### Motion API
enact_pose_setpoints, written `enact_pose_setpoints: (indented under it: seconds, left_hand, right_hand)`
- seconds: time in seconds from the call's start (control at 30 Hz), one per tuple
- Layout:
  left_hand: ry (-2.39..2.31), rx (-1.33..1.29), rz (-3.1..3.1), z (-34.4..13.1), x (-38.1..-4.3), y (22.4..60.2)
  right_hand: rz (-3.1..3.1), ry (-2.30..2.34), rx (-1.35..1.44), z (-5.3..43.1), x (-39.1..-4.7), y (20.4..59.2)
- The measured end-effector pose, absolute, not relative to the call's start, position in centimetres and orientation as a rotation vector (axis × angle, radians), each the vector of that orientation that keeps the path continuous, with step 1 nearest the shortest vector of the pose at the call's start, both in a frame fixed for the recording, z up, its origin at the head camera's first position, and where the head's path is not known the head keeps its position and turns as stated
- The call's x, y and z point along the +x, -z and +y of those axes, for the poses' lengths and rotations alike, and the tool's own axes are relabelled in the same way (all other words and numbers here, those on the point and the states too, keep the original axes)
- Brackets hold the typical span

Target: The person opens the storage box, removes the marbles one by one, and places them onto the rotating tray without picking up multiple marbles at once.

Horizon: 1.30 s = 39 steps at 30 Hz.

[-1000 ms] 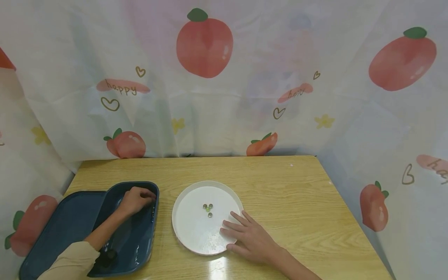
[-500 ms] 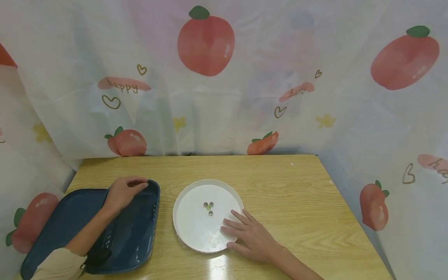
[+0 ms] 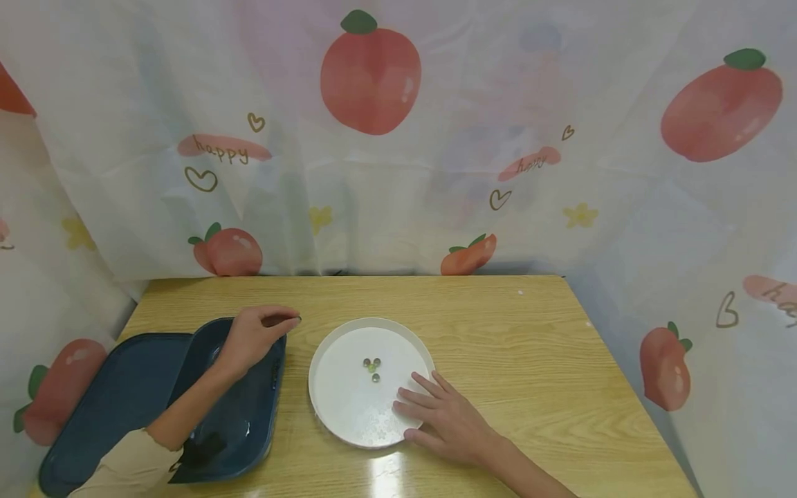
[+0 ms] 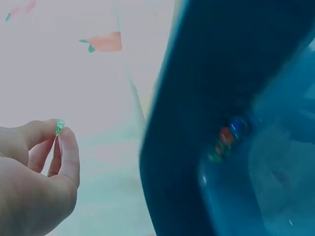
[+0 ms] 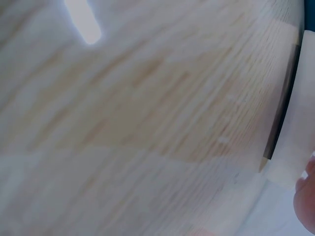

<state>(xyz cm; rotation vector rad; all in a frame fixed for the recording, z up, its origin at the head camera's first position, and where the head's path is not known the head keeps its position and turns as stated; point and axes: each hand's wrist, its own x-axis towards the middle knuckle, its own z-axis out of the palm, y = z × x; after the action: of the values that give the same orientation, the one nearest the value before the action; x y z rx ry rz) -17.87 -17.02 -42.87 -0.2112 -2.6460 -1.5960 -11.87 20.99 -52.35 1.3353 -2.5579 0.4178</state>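
Observation:
My left hand [image 3: 258, 337] is raised above the far right corner of a dark blue basin [image 3: 252, 408]. In the left wrist view, its thumb and fingers pinch a clear green marble [image 4: 60, 126]. Several marbles, among them a blue marble [image 4: 238, 128] and an orange-red marble [image 4: 226, 134], lie inside the basin along its wall. To the right stands a round white tray [image 3: 342, 415], with a few small marbles [image 3: 376, 377] grouped near its middle. My right hand [image 3: 445, 422] rests with spread fingers at the tray's right rim; a fingertip shows at the edge of the right wrist view.
Left of the basin and partly beneath it is a flat dark blue tray [image 3: 133, 380]. All stand on a wood-grain table [image 3: 498, 339]. A white curtain [image 3: 398, 187] printed with peaches hangs behind the table and along both sides.
My left hand has come up out of the basin with the marble and moved right, past the basin's rim. The right hand and the marbles on the white tray have stayed put.

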Motion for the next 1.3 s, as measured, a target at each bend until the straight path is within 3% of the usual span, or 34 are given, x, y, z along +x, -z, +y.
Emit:
enact_pose_setpoints:
  seconds: [0.5, 1.3]
  left_hand:
    - [1.668, -0.368, -2.681, -11.4, -18.4, 43.4]
    - [1.692, -0.418, -2.710, -7.2, -19.3, 46.7]
  right_hand:
    - [-2.574, -0.390, 1.314, 20.9, -11.7, 52.5]
    - [-2.548, -0.388, 1.330, 21.0, -11.9, 52.4]
